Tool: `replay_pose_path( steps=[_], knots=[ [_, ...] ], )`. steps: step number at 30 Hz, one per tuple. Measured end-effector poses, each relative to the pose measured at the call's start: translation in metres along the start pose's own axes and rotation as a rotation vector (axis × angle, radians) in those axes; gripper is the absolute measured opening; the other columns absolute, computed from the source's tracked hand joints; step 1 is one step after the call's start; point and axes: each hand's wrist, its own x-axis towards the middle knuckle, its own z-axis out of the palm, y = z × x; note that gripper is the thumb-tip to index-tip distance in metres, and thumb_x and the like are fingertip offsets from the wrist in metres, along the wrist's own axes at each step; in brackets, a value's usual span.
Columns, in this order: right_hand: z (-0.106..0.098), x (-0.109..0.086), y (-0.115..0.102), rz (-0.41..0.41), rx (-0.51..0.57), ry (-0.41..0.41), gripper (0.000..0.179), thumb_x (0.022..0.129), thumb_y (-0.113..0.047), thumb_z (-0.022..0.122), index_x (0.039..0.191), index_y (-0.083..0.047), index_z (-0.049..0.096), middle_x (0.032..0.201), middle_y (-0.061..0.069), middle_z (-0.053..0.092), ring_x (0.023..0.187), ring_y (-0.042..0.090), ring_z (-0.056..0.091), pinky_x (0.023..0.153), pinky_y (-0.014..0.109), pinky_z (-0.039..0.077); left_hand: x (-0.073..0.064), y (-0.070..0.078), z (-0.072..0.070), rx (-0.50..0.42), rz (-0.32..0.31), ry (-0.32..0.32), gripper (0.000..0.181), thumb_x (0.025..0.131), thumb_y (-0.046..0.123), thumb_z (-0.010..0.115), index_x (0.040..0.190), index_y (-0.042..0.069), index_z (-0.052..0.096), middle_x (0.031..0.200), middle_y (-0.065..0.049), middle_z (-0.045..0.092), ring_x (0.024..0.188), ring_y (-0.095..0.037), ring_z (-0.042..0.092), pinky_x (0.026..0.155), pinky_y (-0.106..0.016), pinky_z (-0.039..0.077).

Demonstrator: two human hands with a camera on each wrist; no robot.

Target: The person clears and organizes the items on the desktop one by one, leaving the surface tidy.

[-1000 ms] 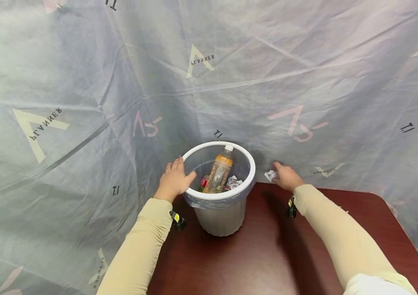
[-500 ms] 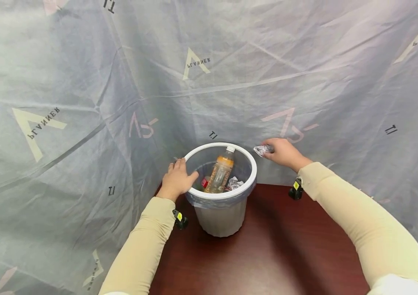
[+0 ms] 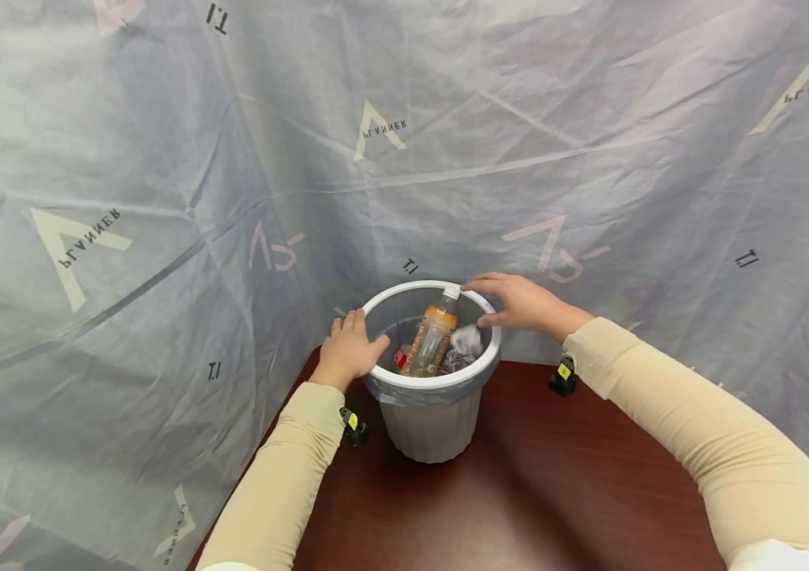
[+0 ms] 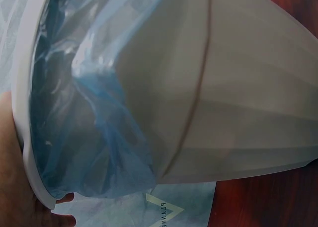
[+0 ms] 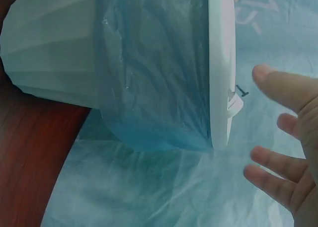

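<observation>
My left hand [image 3: 347, 349] grips the left side of the trash can's white rim [image 3: 440, 381], with the thumb over the inner edge. In the left wrist view its fingertips [image 4: 64, 219] show beyond the rim. My right hand [image 3: 526, 304] hovers over the rim's right side with spread fingers and nothing in them. Just below it, inside the grey trash can [image 3: 429, 428], is a blurred crumpled paper ball [image 3: 467, 340]. A plastic bottle [image 3: 435, 337] with an orange label leans in the can, its white cap [image 5: 236, 105] near the rim.
A bluish liner bag [image 5: 154, 63] is folded over the can's rim. Inside lie a red item [image 3: 400, 358] and more crumpled paper [image 3: 454, 362]. The can stands on a dark red table [image 3: 519, 476], with a grey printed sheet [image 3: 590, 159] behind.
My right hand has risen, moved left over the can and let go of the crumpled paper ball, which is now inside it. My left hand stays at the rim.
</observation>
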Motion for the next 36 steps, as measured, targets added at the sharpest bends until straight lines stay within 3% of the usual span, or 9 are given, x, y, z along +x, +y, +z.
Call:
replay_pose_path(
  steps=[4, 9, 12, 15, 18, 23, 30, 36],
  knots=[
    [-0.001, -0.005, 0.000, 0.122, 0.024, -0.002, 0.076, 0.093, -0.043, 0.073, 0.157, -0.020, 0.040, 0.157, 0.014, 0.040, 0.136, 0.039, 0.047, 0.106, 0.059, 0.041, 0.001, 0.003, 0.001, -0.004, 0.008, 0.002, 0.089, 0.098, 0.057, 0.041, 0.162, 0.001, 0.014, 0.167, -0.020, 0.017, 0.152, -0.045, 0.013, 0.117, -0.062, 0.023],
    [0.012, -0.010, 0.004, 0.202, 0.077, -0.025, 0.091, 0.098, -0.055, 0.058, 0.161, -0.002, 0.019, 0.163, 0.026, 0.022, 0.147, 0.045, 0.027, 0.117, 0.060, 0.026, 0.002, 0.009, 0.001, -0.017, 0.018, 0.024, 0.087, 0.098, 0.053, 0.043, 0.161, 0.000, 0.016, 0.166, -0.021, 0.020, 0.151, -0.046, 0.015, 0.116, -0.062, 0.025],
    [0.029, -0.017, 0.007, 0.232, 0.115, -0.093, 0.095, 0.100, -0.057, 0.051, 0.159, 0.006, 0.012, 0.164, 0.029, 0.013, 0.152, 0.044, 0.013, 0.121, 0.056, 0.017, 0.002, 0.013, 0.001, -0.023, 0.020, 0.023, 0.086, 0.098, 0.053, 0.043, 0.161, 0.000, 0.016, 0.166, -0.021, 0.020, 0.151, -0.045, 0.015, 0.117, -0.062, 0.024],
    [0.044, -0.027, 0.009, 0.285, 0.159, -0.138, 0.097, 0.100, -0.060, 0.048, 0.160, 0.005, 0.007, 0.166, 0.026, 0.005, 0.154, 0.042, 0.007, 0.121, 0.057, 0.015, 0.002, 0.015, 0.004, -0.032, 0.033, 0.016, 0.087, 0.098, 0.054, 0.043, 0.161, 0.000, 0.016, 0.166, -0.021, 0.019, 0.151, -0.046, 0.015, 0.117, -0.062, 0.025],
    [0.048, -0.037, 0.011, 0.333, 0.188, -0.125, 0.099, 0.099, -0.065, 0.046, 0.161, 0.001, 0.006, 0.168, 0.022, 0.002, 0.154, 0.040, 0.005, 0.121, 0.059, 0.015, 0.005, 0.020, 0.009, -0.039, 0.051, 0.015, 0.087, 0.098, 0.054, 0.042, 0.161, 0.000, 0.016, 0.166, -0.021, 0.020, 0.151, -0.046, 0.016, 0.117, -0.061, 0.026],
    [0.042, -0.049, 0.022, 0.362, 0.151, -0.098, 0.102, 0.097, -0.071, 0.043, 0.162, -0.001, 0.007, 0.168, 0.021, 0.004, 0.154, 0.040, 0.004, 0.121, 0.059, 0.014, 0.022, 0.031, 0.016, -0.044, 0.079, 0.010, 0.085, 0.099, 0.055, 0.040, 0.162, 0.003, 0.015, 0.166, -0.019, 0.018, 0.153, -0.043, 0.012, 0.119, -0.059, 0.023],
    [0.030, -0.072, 0.045, 0.432, 0.091, -0.069, 0.101, 0.098, -0.072, 0.038, 0.161, 0.002, 0.009, 0.167, 0.023, 0.007, 0.153, 0.044, 0.005, 0.120, 0.062, 0.012, 0.052, 0.066, 0.026, -0.076, 0.128, -0.032, 0.080, 0.101, 0.052, 0.041, 0.163, 0.007, 0.016, 0.168, -0.014, 0.018, 0.154, -0.039, 0.013, 0.121, -0.055, 0.021],
    [0.023, -0.092, 0.061, 0.496, 0.062, -0.061, 0.100, 0.099, -0.070, 0.037, 0.160, 0.003, 0.010, 0.166, 0.026, 0.008, 0.152, 0.046, 0.005, 0.118, 0.065, 0.012, 0.067, 0.092, 0.037, -0.081, 0.174, -0.073, 0.079, 0.102, 0.051, 0.038, 0.163, 0.008, 0.013, 0.168, -0.013, 0.016, 0.155, -0.035, 0.012, 0.123, -0.050, 0.018]
  ],
)
